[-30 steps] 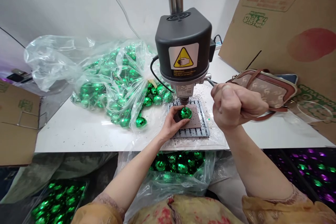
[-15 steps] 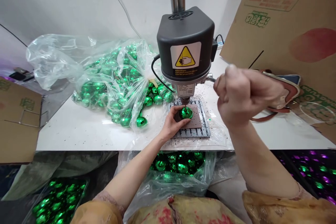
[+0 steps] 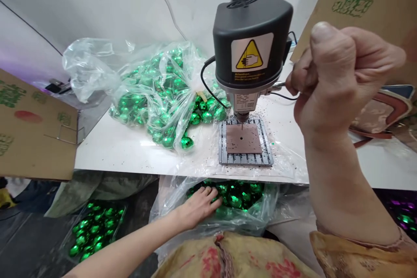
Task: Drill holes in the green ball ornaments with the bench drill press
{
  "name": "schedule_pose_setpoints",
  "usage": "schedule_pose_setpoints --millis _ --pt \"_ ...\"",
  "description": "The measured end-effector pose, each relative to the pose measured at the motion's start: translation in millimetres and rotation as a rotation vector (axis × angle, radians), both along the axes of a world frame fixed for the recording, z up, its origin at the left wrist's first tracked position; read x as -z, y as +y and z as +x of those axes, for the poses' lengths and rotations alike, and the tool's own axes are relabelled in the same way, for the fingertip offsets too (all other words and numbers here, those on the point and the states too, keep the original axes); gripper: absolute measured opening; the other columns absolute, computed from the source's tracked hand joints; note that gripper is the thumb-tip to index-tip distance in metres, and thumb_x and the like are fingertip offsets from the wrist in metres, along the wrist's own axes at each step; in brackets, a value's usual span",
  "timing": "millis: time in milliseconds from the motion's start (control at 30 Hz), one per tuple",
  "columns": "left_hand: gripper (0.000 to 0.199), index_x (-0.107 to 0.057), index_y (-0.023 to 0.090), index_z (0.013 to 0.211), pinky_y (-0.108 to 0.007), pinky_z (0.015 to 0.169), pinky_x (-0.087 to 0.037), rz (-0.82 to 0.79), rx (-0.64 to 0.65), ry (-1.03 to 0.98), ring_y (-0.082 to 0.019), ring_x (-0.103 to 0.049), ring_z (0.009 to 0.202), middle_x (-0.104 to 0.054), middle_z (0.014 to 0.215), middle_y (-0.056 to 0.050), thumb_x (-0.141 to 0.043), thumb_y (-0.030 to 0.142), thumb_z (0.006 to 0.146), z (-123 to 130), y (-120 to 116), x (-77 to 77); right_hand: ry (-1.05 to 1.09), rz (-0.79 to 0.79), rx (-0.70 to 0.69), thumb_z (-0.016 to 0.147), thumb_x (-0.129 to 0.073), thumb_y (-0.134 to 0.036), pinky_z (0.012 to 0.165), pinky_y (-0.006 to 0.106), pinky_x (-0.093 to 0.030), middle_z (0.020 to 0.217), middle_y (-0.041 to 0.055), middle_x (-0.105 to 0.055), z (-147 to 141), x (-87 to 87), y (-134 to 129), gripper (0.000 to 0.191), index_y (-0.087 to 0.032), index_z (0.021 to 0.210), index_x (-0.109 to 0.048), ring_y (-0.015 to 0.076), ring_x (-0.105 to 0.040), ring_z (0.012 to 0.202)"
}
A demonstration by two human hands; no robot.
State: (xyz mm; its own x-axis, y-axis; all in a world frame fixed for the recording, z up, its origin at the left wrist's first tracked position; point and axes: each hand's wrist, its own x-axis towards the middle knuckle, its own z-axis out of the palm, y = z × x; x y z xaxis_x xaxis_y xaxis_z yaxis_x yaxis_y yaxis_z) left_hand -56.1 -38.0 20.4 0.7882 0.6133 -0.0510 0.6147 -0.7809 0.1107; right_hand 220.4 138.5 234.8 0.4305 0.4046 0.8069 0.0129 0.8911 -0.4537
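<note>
In the head view my right hand (image 3: 339,78) is closed around the end of the feed lever (image 3: 276,87) on a black drill press (image 3: 252,39). Under the drill bit (image 3: 242,126) lies a brown square pad (image 3: 250,145) with a dark hole, resting on a slotted metal base (image 3: 224,159). Below the table edge my left hand (image 3: 202,204) reaches into a clear plastic bag (image 3: 228,221) of green mirrored balls (image 3: 235,200). Its fingers are apart over the balls; its palm faces down and is hidden.
A knotted plastic bag (image 3: 94,69) with more green balls lies on the white table (image 3: 107,156), several loose beside it. Cardboard boxes (image 3: 35,139) flank both sides. A tray of green balls (image 3: 97,230) stands low left. Dark shavings litter the table.
My left hand has left the pad with the green ball and moved down to the bag below the table. The drill has risen off the pad. My right hand stays on the lever.
</note>
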Motion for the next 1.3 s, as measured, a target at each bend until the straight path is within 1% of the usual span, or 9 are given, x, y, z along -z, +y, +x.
schedule_pose_setpoints --millis 133,233,367,533,767,933,1067,1167,1300 --pt "0.059 -0.06 0.027 0.139 -0.042 0.085 -0.054 0.008 -0.079 0.037 -0.034 -0.071 0.104 -0.07 0.129 -0.013 -0.075 0.029 0.082 -1.4 -16.4 14.3 0.044 0.08 -0.012 0.087 -0.062 -0.011 0.04 0.028 -0.017 0.039 -0.0067 -0.031 -1.6 0.0 0.5 0.046 -0.02 0.048 -0.039 0.0043 -0.031 0.035" --pt "0.047 -0.062 0.028 0.136 -0.043 0.081 -0.056 0.027 -0.008 -0.044 -0.032 -0.072 0.095 -0.073 0.124 -0.012 -0.066 0.037 0.09 6.0 -8.4 4.1 0.04 0.04 -0.002 0.086 -0.06 -0.01 0.041 0.028 -0.018 0.04 -0.0064 -0.032 -2.4 -0.1 -0.8 0.044 -0.02 0.049 -0.04 0.0051 -0.033 0.035" --pt "0.046 -0.06 0.03 0.133 -0.046 0.092 -0.056 0.217 0.002 -0.156 -0.028 -0.07 0.105 -0.071 0.123 -0.01 -0.049 0.013 0.093 -2.2 37.9 -30.6 0.038 0.019 0.009 0.086 -0.062 -0.014 0.041 0.03 -0.017 0.04 -0.0063 -0.032 -3.0 -0.9 -3.6 0.046 -0.021 0.048 -0.038 0.0057 -0.032 0.035" --pt "0.062 -0.064 0.02 0.124 -0.047 0.089 -0.056 0.204 -0.485 0.1 -0.031 -0.065 0.107 -0.065 0.128 -0.016 -0.047 -0.008 0.072 -37.3 119.0 -73.5 0.04 0.004 0.004 0.087 -0.061 -0.013 0.041 0.029 -0.018 0.04 -0.0064 -0.032 -3.0 0.1 -6.5 0.046 -0.02 0.049 -0.037 0.0049 -0.034 0.036" --pt "0.049 -0.064 0.023 0.113 -0.039 0.08 -0.054 0.187 -0.465 0.312 -0.03 -0.064 0.099 -0.065 0.112 -0.011 -0.06 -0.003 0.072 -43.4 151.1 -91.9 0.012 -0.02 -0.028 0.089 -0.061 -0.016 0.042 0.027 -0.02 0.041 -0.0061 -0.035 -0.7 1.2 -9.5 0.046 -0.018 0.049 -0.039 0.0039 -0.035 0.038" --pt "0.044 -0.058 0.021 0.114 -0.042 0.089 -0.054 0.218 -0.619 -0.37 -0.03 -0.064 0.103 -0.063 0.11 -0.01 -0.079 0.02 0.077 -13.0 149.2 -103.4 0.002 -0.04 -0.006 0.086 -0.069 -0.028 0.04 0.031 -0.02 0.039 -0.005 -0.035 1.0 2.6 -7.7 0.05 -0.02 0.046 -0.04 0.0069 -0.031 0.037" --pt "0.058 -0.051 0.021 0.13 -0.036 0.077 -0.058 -0.357 -0.588 -1.041 -0.021 -0.067 0.088 -0.067 0.11 -0.008 -0.075 0.049 0.085 36.9 146.2 -87.4 0.019 -0.015 -0.039 0.085 -0.07 -0.029 0.041 0.03 -0.02 0.04 -0.0049 -0.036 0.7 3.4 -5.5 0.049 -0.02 0.047 -0.04 0.0066 -0.031 0.038" --pt "0.063 -0.054 0.021 0.133 -0.034 0.075 -0.058 -0.649 -0.599 -1.24 -0.022 -0.068 0.093 -0.069 0.112 -0.009 -0.072 0.058 0.086 68.3 152.6 -65.5 0.026 0.011 -0.058 0.086 -0.07 -0.03 0.04 0.03 -0.019 0.041 -0.0054 -0.034 0.4 3.0 -5.5 0.05 -0.02 0.048 -0.039 0.0064 -0.029 0.038" --pt "0.061 -0.06 0.022 0.13 -0.038 0.095 -0.054 -0.633 -0.639 -1.304 -0.024 -0.066 0.111 -0.071 0.117 -0.009 -0.077 0.057 0.083 82.3 170.1 -43.2 -0.018 -0.037 -0.045 0.085 -0.072 -0.039 0.04 0.029 -0.02 0.041 -0.0055 -0.034 0.9 1.9 -8.3 0.054 -0.02 0.048 -0.038 0.0058 -0.029 0.039"
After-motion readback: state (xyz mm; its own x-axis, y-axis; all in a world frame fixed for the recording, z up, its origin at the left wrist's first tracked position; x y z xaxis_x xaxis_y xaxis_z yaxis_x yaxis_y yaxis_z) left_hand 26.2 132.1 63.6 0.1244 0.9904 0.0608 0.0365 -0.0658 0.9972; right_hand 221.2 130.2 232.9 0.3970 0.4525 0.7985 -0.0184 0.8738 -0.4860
